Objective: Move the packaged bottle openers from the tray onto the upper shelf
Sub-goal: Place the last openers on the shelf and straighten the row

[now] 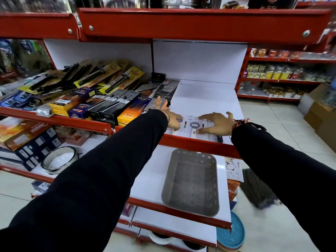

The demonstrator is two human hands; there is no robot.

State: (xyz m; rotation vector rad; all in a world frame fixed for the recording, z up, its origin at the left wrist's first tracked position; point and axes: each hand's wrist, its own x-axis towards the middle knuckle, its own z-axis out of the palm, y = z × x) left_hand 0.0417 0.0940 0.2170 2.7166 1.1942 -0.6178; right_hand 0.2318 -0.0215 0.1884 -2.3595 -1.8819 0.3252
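1. Packaged bottle openers (195, 128) lie flat on the upper shelf (205, 99).
2. Left hand (175, 120) rests on them, curled; right hand (217, 124) spread wide, pressing them.
3. Grey tray (190, 180) sits on the shelf below.

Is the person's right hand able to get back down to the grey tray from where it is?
Probably yes. The right hand rests on the packaged bottle openers on the upper shelf, and the grey tray lies empty on the shelf just below, with nothing between them but the red shelf edge.
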